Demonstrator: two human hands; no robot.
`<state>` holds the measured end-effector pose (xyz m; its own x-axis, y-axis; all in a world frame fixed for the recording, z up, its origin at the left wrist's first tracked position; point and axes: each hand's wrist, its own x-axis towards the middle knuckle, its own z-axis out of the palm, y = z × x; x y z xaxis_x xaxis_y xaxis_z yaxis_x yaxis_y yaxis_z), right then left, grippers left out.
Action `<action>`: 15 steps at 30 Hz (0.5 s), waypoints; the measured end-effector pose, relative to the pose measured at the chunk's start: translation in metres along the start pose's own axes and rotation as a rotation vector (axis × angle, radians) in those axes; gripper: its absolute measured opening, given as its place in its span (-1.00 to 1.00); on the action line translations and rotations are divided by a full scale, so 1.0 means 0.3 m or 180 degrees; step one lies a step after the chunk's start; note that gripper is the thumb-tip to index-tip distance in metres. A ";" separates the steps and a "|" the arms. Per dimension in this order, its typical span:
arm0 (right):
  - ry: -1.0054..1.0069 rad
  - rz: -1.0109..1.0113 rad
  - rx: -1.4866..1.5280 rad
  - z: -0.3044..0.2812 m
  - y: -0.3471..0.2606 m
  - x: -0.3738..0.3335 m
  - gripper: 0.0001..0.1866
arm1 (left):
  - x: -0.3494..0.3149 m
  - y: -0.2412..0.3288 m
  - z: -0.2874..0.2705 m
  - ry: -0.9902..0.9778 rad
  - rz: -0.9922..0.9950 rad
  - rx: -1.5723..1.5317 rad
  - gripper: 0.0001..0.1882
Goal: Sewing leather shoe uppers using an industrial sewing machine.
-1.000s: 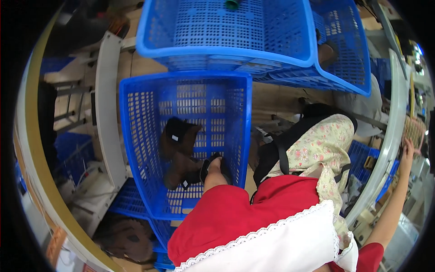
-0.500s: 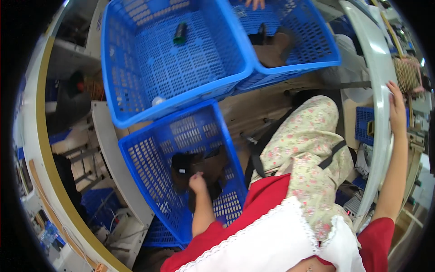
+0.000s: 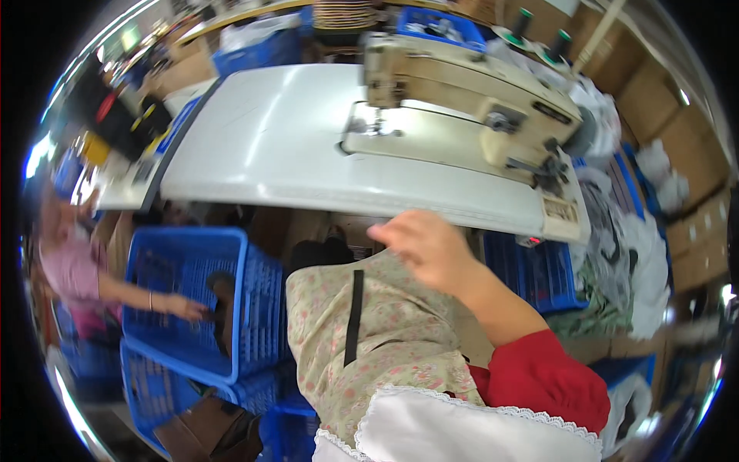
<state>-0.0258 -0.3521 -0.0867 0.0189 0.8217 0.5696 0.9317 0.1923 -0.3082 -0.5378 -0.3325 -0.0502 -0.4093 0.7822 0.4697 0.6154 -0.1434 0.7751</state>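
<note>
My right hand (image 3: pixel 427 250) hovers over my lap by the front edge of the white sewing table (image 3: pixel 269 146). It is somewhat blurred, its fingers loosely apart and pointing left, with nothing visible in them. My left hand is out of view. At the lower left, flat brown pieces (image 3: pixel 200 427), leather-like, lie over the blue baskets; whether anything holds them is hidden. A beige sewing machine (image 3: pixel 462 92) stands on the table, beyond my right hand.
Blue plastic baskets (image 3: pixel 242 308) stand to my left. A co-worker in pink (image 3: pixel 73 266) reaches into one, touching a dark brown piece (image 3: pixel 223 312). Thread cones (image 3: pixel 523 23) stand behind the machine. Another blue basket (image 3: pixel 531 269) and plastic bags (image 3: pixel 643 262) are at the right.
My view has swung from the baskets to the sewing table. My right hand has left the table's edge. My left hand, earlier at brown pieces in a basket, is now out of view.
</note>
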 end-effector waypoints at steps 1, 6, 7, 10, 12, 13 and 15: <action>0.0484 0.0389 -0.0520 -0.141 0.068 -0.137 -0.73 | 0.036 0.066 0.089 -0.0432 0.0041 -0.0530 -0.78; 0.1214 0.2544 -0.2524 -0.482 0.421 -0.611 -0.58 | 0.263 0.212 0.497 -0.1677 -0.0181 -0.2384 -0.75; 0.1019 0.2897 -0.2893 -0.493 0.482 -0.686 -0.55 | 0.357 0.155 0.586 -0.2116 0.0382 -0.2101 -0.59; 0.0810 0.3007 -0.2854 -0.476 0.641 -0.861 -0.57 | 0.244 0.420 0.838 -0.2882 -0.0186 -0.2464 -0.83; 0.1135 0.3050 -0.2519 -0.435 0.700 -0.893 -0.64 | 0.198 0.484 0.958 -0.3113 -0.0172 -0.2787 -0.84; 0.1083 0.3297 -0.2098 -0.447 0.713 -0.929 -0.59 | 0.187 0.516 1.019 -0.3566 -0.0067 -0.3056 -0.83; 0.1117 0.2907 -0.2053 -0.481 0.677 -0.952 -0.35 | 0.140 0.590 1.099 -0.3572 -0.0305 -0.2922 -0.79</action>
<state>0.2105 -0.6253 -0.2021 0.7813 0.3013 0.5466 0.5299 -0.7831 -0.3256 -0.2239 -0.1251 -0.0327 0.5738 0.8024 0.1639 -0.1992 -0.0574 0.9783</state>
